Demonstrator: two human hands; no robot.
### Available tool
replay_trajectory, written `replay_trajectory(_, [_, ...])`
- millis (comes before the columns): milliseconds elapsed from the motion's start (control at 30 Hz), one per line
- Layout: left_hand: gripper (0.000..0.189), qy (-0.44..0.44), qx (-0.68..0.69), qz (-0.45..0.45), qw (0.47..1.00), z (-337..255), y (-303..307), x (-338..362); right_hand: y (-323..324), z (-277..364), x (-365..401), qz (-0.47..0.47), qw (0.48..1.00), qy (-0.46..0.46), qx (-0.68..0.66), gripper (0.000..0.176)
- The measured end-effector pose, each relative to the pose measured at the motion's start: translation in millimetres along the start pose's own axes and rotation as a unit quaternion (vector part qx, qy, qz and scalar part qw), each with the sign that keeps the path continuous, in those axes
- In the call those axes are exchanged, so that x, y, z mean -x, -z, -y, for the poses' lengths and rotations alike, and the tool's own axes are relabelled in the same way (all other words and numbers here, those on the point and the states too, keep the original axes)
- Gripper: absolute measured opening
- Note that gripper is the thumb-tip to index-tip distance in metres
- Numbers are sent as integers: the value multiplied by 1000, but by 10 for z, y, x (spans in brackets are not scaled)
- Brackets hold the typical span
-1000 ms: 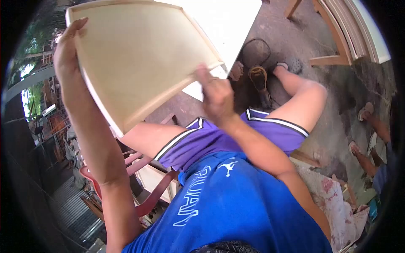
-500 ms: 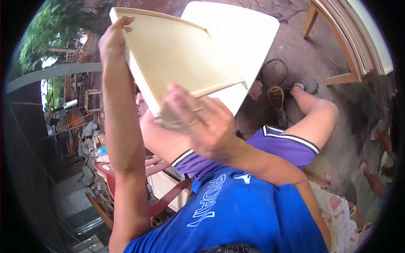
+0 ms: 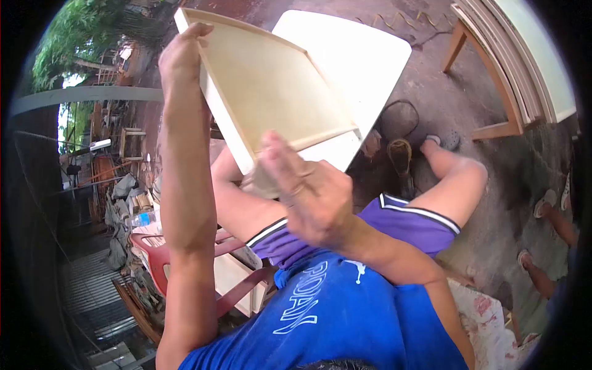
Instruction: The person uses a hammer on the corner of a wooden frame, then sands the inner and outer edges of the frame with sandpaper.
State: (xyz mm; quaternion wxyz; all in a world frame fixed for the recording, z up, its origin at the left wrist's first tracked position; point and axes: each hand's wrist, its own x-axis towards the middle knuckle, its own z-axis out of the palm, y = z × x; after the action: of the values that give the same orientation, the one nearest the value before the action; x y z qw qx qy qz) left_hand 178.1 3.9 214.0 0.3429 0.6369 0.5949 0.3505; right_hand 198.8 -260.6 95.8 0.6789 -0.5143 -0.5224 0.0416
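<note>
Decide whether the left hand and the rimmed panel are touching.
Touching: head view shows the left hand gripping the rimmed panel, thumb over its edge.

The person is wearing a blue shirt [image 3: 370,317], which is displaying white outlined lettering [image 3: 297,308] and a white figure emblem [image 3: 359,271]. Purple shorts [image 3: 401,228] are showing black-and-white edge bands [image 3: 431,217].

A stained, dark grey floor [image 3: 484,209] spreads beneath a white-topped surface [image 3: 370,52]. At upper right, long panels [image 3: 512,58] stand stacked beside a wooden frame [image 3: 496,131]. A red chair [image 3: 150,246] sits at lower left, near loose timber [image 3: 132,305] and corrugated sheeting [image 3: 92,280]. Beyond a grey beam [image 3: 92,94], daylight shows through green foliage [image 3: 77,40]. A floral cloth [image 3: 484,311] lies at lower right.
</note>
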Motion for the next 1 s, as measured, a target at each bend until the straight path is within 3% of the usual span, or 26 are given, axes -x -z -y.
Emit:
replay_trajectory(33, [36, 66, 41, 4, 997, -100, -35, 143, 16, 127, -64, 4, 1000, 10, -25, 64])
replay_trajectory(100, [34, 34, 18, -5, 999, -156, -57, 357, -40, 96, -76, 11, 999, 18, -24, 65])
replay_trajectory(167, [32, 14, 12, -3, 1000, -146, -8, 315, -175, -141, 22, -52, 991, 86, -90, 65])
replay_trajectory(433, [29, 24, 74, 93, 993, 192, 214, -128, -1, -115, 81, -66, 993, 22, -94, 61])
replay_trajectory(467, [32, -67, 68, 155, 983, 392, 356, -274, 83, -156, 84, -76, 993, 12, -85, 52])
replay_trajectory(533, [31, -46, 54, 132, 989, 403, 387, -341, 248, -361, 210, -95, 989, -58, -100, 38])
replay_trajectory(600, [30, -24, 39, 102, 994, 348, 429, -348, 486, -521, 396, -70, 943, -292, -144, 33])
replay_trajectory(633, [29, -15, -7, 70, 997, 270, 402, -302, 581, -748, 603, -68, 883, -401, -234, 30])
replay_trajectory(667, [27, -2, -56, 38, 998, 259, 395, -261, 688, -934, 677, -77, 885, -368, -276, 32])
replay_trajectory(700, [27, 5, -55, 34, 998, 300, 405, -244, 770, -976, 708, -101, 845, -386, -357, 30])
replay_trajectory(767, [24, -36, 36, 77, 996, 387, 415, -198, 881, -1085, 699, -87, 839, -379, -381, 32])
replay_trajectory(800, [24, -46, 114, 138, 983, 421, 436, -191, 881, -1115, 645, -88, 839, -381, -378, 32])
replay_trajectory(900, [23, -37, 104, 127, 986, 431, 460, -170, 856, -1278, 485, -119, 817, -428, -368, 29])
replay_trajectory(967, [22, -26, 93, 108, 989, 529, 541, -340, 808, -1563, 463, -72, 814, -501, -287, 27])
replay_trajectory(1000, [20, -16, 82, 90, 992, 562, 566, -409, 688, -1765, 544, -70, 868, -447, -205, 25])
